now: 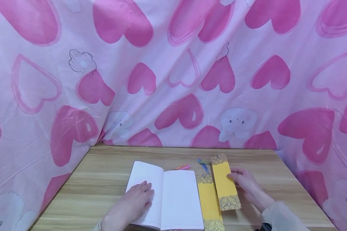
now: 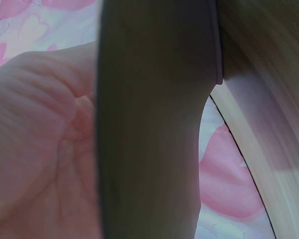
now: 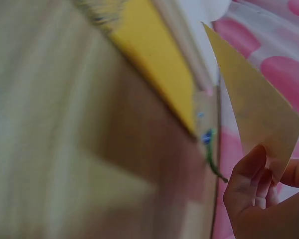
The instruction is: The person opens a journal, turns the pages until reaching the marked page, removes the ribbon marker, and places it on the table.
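Observation:
An open notebook with white pages lies on the wooden table. My left hand rests on its left page, fingers extended. Just above the table, my right hand pinches the right edge of a yellow bookmark with lace-patterned ends. In the right wrist view the held bookmark stands tilted between thumb and fingers, its plain back showing. A second yellow bookmark lies along the notebook's right edge, partly under the held one. The left wrist view shows my palm beside a dark, blurred surface I cannot identify.
A blue and green tassel lies above the flat bookmark. A pink and orange tassel shows at the notebook's top edge. Pink heart-print cloth hangs behind and at both sides of the wooden table.

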Tool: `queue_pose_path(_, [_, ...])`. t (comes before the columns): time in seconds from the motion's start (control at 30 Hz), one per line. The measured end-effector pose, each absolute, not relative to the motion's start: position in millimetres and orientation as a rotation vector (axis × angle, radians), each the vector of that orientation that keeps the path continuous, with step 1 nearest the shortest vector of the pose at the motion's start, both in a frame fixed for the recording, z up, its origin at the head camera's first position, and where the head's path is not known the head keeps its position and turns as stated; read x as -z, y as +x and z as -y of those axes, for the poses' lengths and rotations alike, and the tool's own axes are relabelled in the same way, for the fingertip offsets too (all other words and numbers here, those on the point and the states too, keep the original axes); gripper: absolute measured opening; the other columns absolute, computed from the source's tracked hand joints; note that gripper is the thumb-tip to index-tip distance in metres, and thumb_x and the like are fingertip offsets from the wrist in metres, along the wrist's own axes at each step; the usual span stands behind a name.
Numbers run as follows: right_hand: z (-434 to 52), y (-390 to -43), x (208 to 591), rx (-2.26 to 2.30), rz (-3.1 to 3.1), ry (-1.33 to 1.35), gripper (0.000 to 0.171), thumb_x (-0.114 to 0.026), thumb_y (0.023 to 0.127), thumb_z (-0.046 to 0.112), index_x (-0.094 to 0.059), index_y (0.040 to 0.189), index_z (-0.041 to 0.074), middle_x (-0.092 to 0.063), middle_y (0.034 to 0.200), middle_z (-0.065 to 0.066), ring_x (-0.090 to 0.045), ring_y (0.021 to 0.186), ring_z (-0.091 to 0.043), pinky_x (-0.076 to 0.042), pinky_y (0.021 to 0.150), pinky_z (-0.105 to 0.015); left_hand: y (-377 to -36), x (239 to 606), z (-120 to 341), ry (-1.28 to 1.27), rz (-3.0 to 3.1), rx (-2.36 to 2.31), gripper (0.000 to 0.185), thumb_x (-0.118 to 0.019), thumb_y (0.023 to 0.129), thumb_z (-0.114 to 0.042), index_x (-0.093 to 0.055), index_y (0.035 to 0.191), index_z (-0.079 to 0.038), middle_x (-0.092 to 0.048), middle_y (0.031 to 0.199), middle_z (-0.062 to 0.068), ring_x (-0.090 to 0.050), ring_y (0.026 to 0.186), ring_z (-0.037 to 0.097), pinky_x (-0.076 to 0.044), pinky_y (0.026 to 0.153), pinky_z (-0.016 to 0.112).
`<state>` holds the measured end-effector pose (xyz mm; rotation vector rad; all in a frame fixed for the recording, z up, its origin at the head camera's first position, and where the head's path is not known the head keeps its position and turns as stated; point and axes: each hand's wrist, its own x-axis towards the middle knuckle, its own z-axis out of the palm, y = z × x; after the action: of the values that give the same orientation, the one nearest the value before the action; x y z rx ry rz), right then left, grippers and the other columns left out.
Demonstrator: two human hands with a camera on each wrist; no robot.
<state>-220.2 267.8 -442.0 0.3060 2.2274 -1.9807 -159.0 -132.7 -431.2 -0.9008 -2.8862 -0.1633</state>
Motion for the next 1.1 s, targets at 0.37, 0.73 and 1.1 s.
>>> queue_pose_path(0.37, [-281,-193,472,1.899,-2.256,0.382,0.04,-0.063,0.088,0.001,-0.047,0.122,-0.013,-0.062,0.087,-0.009,-0.061,0.071,-0.02,-0.056,0.062,-0.034,-160,433,133,-0.922,2.848,0.141,0.023,-0.074,0.084,-0.017,-0.066,0.101,-0.005,-0.063,0.119,0.017,-0.056,0.118,0.036,-0.046,0.096,0.05])
queue_pose_path(0.73, [-281,-182,480,1.935,-2.185,0.34,0.039,-0.063,0.089,0.002,-0.045,0.118,-0.015,-0.063,0.09,-0.013,-0.065,0.075,-0.023,-0.059,0.066,-0.038,-158,434,133,-0.898,2.871,0.183,0.025,-0.074,0.085,-0.018,-0.066,0.105,-0.004,-0.063,0.122,0.017,-0.055,0.12,0.036,-0.045,0.098,0.051])
queue_pose_path(1.1, [-279,-184,487,1.56,-2.577,0.372,0.048,-0.072,0.077,0.0,-0.052,0.118,-0.014,-0.063,0.087,-0.011,-0.063,0.073,-0.022,-0.057,0.06,-0.038,-158,434,133,-0.907,2.863,0.171,0.025,-0.074,0.085,-0.018,-0.066,0.104,-0.005,-0.063,0.122,0.017,-0.056,0.119,0.036,-0.046,0.098,0.05])
